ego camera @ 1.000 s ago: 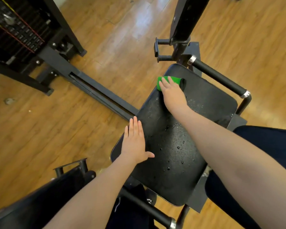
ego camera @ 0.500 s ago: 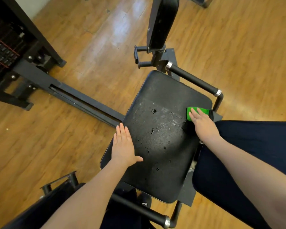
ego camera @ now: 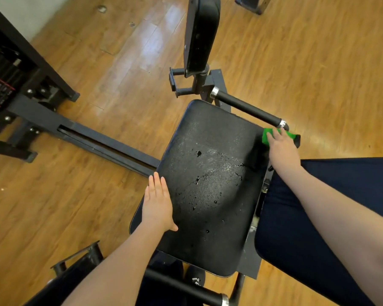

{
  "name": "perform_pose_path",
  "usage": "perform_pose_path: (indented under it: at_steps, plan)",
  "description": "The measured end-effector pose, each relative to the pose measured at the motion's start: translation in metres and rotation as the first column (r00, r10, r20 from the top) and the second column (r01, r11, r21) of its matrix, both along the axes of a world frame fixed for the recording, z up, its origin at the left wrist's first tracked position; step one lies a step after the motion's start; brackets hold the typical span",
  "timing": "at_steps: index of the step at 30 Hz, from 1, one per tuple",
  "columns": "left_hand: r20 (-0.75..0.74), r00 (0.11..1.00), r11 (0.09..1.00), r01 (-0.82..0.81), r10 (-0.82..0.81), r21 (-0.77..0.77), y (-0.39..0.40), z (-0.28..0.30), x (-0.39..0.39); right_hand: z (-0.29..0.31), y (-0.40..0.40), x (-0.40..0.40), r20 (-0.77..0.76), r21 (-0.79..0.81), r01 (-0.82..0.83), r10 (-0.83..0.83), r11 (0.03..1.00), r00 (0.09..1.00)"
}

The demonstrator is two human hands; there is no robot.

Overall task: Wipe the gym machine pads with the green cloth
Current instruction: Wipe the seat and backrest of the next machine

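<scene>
The black seat pad (ego camera: 210,180) of the gym machine fills the middle of the view, its surface speckled with wet droplets. My right hand (ego camera: 282,151) presses the green cloth (ego camera: 274,135) flat at the pad's far right corner, fingers straight on top of it. My left hand (ego camera: 157,202) lies flat on the pad's left edge, fingers straight and together. An upright black back pad (ego camera: 200,34) stands beyond the seat.
A black padded handle bar (ego camera: 248,109) runs along the seat's far right side, another (ego camera: 186,286) below the near edge. A black frame rail (ego camera: 102,144) and a weight stack (ego camera: 0,85) lie to the left on the wooden floor. My dark trouser leg (ego camera: 341,206) is right of the seat.
My right hand has swept the green cloth from the pad's far left corner across to its far right corner. The left hand stays flat on the left edge.
</scene>
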State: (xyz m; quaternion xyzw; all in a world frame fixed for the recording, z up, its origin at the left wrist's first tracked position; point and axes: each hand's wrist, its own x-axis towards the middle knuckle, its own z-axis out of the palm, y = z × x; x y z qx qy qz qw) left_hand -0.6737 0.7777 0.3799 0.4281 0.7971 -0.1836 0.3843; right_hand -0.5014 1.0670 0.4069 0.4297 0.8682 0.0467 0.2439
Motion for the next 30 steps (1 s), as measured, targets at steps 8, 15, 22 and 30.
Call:
perform_pose_path:
  at_steps: [8,15,22,30]
  plan:
    - [-0.039,0.999,0.999,0.018,-0.019,-0.030,0.002,-0.003,0.002,-0.019,-0.050,0.005,0.017,-0.031,0.074,-0.073,0.997,0.997]
    - [-0.059,0.998,0.999,0.034,-0.037,-0.037,0.006,0.001,0.004,-0.006,-0.087,0.004,-0.058,-0.143,0.192,-0.202,0.971,0.978]
    - [-0.085,0.995,0.998,0.040,-0.043,-0.045,0.007,0.001,0.005,0.004,-0.097,-0.110,-0.383,-0.186,-0.118,0.038,0.975,0.923]
    - [-0.081,0.997,0.999,0.012,-0.016,-0.049,0.008,0.000,0.004,-0.034,-0.126,-0.174,-0.259,-0.190,-0.367,0.314,0.911,0.913]
